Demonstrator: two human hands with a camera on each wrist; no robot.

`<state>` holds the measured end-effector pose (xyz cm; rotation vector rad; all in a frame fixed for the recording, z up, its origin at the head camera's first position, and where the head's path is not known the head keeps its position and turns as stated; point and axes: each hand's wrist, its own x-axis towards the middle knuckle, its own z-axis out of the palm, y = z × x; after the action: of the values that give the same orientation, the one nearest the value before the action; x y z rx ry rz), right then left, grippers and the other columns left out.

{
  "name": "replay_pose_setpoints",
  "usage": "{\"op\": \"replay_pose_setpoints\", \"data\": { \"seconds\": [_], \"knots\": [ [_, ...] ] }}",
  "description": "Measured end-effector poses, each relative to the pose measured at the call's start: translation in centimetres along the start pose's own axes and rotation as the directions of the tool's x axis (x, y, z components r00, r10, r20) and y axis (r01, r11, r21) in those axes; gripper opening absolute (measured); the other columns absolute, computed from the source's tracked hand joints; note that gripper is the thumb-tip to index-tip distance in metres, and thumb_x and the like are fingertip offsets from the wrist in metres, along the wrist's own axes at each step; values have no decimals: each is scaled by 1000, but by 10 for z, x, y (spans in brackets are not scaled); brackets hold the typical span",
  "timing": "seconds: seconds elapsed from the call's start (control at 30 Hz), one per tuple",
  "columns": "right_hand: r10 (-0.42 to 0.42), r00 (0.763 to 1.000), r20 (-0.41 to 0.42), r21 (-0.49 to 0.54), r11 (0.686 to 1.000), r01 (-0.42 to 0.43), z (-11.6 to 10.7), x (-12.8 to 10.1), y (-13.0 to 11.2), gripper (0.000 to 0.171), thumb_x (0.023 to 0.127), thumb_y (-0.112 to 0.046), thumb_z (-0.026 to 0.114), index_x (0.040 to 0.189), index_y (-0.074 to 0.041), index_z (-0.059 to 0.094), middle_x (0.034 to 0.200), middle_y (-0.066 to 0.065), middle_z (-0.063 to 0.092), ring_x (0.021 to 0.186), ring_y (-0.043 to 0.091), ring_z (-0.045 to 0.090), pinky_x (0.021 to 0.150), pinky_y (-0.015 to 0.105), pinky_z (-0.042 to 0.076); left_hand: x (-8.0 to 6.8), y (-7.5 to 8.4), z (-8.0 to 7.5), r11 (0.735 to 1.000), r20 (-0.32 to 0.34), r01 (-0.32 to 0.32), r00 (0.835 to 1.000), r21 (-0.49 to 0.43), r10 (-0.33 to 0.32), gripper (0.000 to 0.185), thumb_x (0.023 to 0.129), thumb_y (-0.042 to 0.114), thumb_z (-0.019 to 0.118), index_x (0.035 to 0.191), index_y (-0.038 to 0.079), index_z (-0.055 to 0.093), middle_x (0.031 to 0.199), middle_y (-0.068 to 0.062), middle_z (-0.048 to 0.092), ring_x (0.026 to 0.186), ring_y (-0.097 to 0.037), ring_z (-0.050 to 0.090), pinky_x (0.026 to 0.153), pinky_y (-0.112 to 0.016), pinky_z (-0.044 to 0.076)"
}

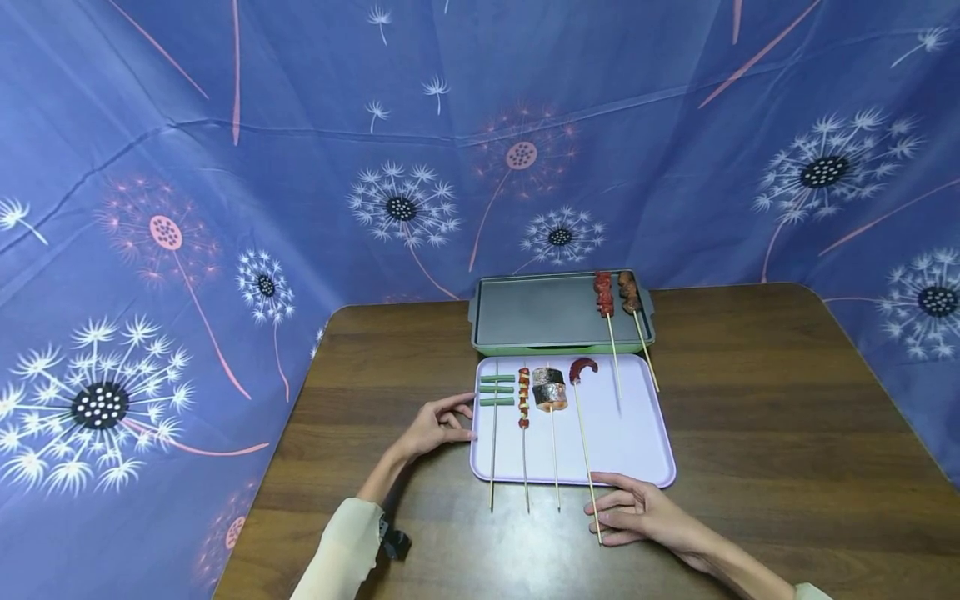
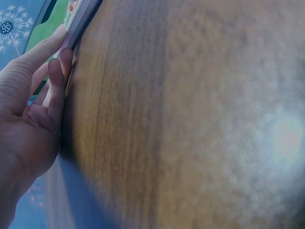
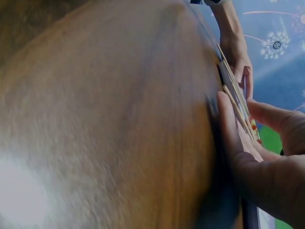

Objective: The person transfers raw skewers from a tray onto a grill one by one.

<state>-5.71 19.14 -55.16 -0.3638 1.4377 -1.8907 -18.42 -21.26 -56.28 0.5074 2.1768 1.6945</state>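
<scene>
In the head view, a lilac tray (image 1: 630, 454) holds several skewers. From left they are green stalks (image 1: 497, 390), small red and pale pieces (image 1: 524, 400), silver-skinned fish chunks (image 1: 550, 390), and a dark red curled piece (image 1: 582, 368). My right hand (image 1: 637, 512) is at the tray's front edge, its thumb and fingers around the lower stick of the curled-piece skewer. At the tray's left rim is my left hand (image 1: 438, 421), thumb and forefinger touching the edge, other fingers loosely bent. The left wrist view shows those fingers (image 2: 56, 76) against the tray's side.
Behind the tray stands a grey griddle (image 1: 536, 308) with a green base. Two meat skewers lie on its right side, one red (image 1: 603, 293) and one brown (image 1: 628, 292), sticks jutting toward the tray. A blue dandelion-print cloth (image 1: 480, 83) hangs around the wooden table (image 1: 750, 417).
</scene>
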Motion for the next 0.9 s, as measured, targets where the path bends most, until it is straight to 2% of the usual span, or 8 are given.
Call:
{"op": "replay_pose_setpoints", "data": {
  "seconds": [0.13, 0.27, 0.47, 0.6, 0.9],
  "knots": [
    [-10, 999, -37, 11, 1000, 11, 5, 2, 4, 74, 101, -1, 59, 152, 19, 8, 123, 15, 69, 107, 20, 73, 87, 37, 61, 0, 0, 0, 1000, 0, -3, 1000, 7, 3, 69, 83, -1, 82, 145, -3, 52, 114, -29, 66, 71, 0, 64, 66, -15, 49],
    [-30, 999, -39, 24, 999, 31, 7, 4, 7, 77, 98, 3, 61, 151, 19, 7, 118, 12, 71, 104, 19, 74, 85, 36, 62, 0, 0, 1, 1000, -4, 2, 1000, 7, -2, 69, 82, -3, 81, 145, -3, 53, 115, -33, 65, 70, 1, 65, 66, -15, 48],
    [-8, 999, -53, -11, 1000, 7, 8, 3, 4, 73, 97, 1, 63, 149, 20, 15, 107, 9, 71, 99, 18, 74, 83, 35, 62, -1, 2, 2, 1000, -4, 11, 1000, -2, -11, 69, 82, -5, 81, 145, -4, 52, 117, -36, 64, 70, 1, 64, 65, -14, 48],
    [17, 999, -51, -17, 1000, -18, 6, 0, 1, 72, 99, -2, 62, 151, 18, 16, 107, 8, 69, 99, 19, 74, 85, 38, 62, -1, 2, 2, 1000, -3, 6, 1000, -4, -6, 70, 82, -5, 81, 145, -5, 52, 117, -36, 64, 70, 0, 64, 64, -14, 47],
    [7, 1000, -20, 4, 1000, -7, 3, -5, -3, 71, 100, 0, 59, 151, 18, 13, 111, 8, 68, 101, 22, 74, 87, 42, 61, -1, 3, 1, 1000, -6, 5, 1000, -5, -5, 70, 81, -5, 82, 144, -5, 52, 117, -36, 64, 72, -1, 63, 65, -14, 48]
  ]
}}
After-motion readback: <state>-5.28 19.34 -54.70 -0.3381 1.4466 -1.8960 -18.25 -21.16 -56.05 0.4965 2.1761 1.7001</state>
